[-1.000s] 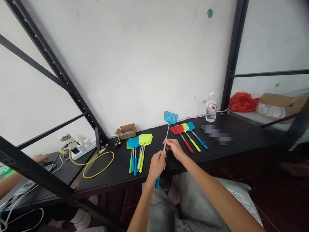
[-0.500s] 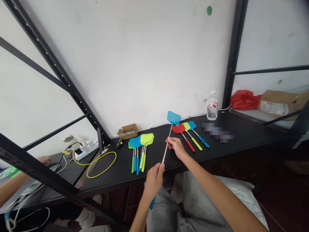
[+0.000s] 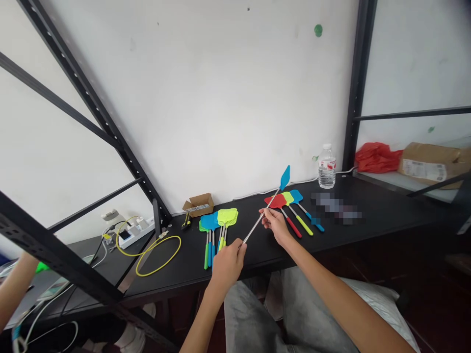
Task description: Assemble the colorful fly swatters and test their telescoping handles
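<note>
Both hands hold one extended fly swatter with a blue head (image 3: pixel 284 177) and a thin metal rod, slanting up to the right. My left hand (image 3: pixel 228 262) is wrapped round its lower end, hiding the handle. Farther up, my right hand (image 3: pixel 274 224) pinches the rod. Behind my right hand, three more lie fanned on the black table: a red fly swatter (image 3: pixel 293 227), a yellow fly swatter (image 3: pixel 304 225) and a blue fly swatter (image 3: pixel 296 196). Left of them, several shorter swatters lie together, with a yellow-green head (image 3: pixel 227 216) over blue (image 3: pixel 210 221) and green ones.
A small open cardboard box (image 3: pixel 198 205) stands by the wall, near a yellow cable (image 3: pixel 159 268) and a white power strip (image 3: pixel 138 232). A water bottle (image 3: pixel 327 167) stands at the back right. Another person's arm (image 3: pixel 18 284) shows at far left, beyond the metal frame (image 3: pixel 84 279).
The held fly swatter has tilted to the right, and its head has turned from facing me to nearly edge-on. Both hands still grip it; the left has risen slightly.
</note>
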`<action>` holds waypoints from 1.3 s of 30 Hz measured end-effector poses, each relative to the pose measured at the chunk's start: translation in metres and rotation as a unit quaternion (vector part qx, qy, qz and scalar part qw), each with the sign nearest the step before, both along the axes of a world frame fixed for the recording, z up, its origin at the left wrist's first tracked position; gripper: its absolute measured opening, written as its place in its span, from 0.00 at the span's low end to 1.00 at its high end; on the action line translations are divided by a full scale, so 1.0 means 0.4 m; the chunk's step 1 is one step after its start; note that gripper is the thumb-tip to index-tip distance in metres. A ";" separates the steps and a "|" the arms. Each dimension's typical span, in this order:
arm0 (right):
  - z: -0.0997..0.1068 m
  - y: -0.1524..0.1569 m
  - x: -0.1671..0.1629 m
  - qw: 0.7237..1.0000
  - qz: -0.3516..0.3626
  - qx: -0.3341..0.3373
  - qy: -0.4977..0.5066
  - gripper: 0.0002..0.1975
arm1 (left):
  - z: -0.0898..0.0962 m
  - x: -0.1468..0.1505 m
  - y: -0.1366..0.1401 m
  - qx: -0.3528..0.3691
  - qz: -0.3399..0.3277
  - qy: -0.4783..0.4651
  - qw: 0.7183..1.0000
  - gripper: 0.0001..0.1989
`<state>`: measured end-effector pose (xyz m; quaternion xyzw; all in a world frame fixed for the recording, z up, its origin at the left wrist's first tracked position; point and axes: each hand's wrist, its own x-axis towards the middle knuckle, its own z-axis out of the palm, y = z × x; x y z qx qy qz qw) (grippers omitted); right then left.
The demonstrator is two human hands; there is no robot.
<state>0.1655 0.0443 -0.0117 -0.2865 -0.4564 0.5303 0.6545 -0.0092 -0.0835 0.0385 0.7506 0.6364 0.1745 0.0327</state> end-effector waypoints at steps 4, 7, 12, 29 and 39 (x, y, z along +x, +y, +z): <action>0.032 -0.024 0.001 0.997 0.017 0.041 -0.058 0.21 | 0.014 0.065 0.064 0.041 0.003 -0.002 0.999 0.13; 0.045 -0.036 0.006 0.994 0.024 0.055 -0.091 0.21 | 0.013 0.113 0.097 0.069 0.001 -0.024 0.997 0.15; 0.040 -0.029 0.042 0.995 -0.005 0.029 -0.097 0.21 | 0.014 0.160 0.137 0.077 0.008 -0.005 0.997 0.21; 0.020 -0.012 0.104 0.992 -0.091 -0.073 -0.050 0.19 | -0.027 0.118 0.192 0.125 -0.044 0.069 0.989 0.19; 0.048 -0.005 0.241 0.983 -0.145 -0.108 0.015 0.19 | -0.047 0.036 0.167 0.142 -0.043 0.104 0.983 0.19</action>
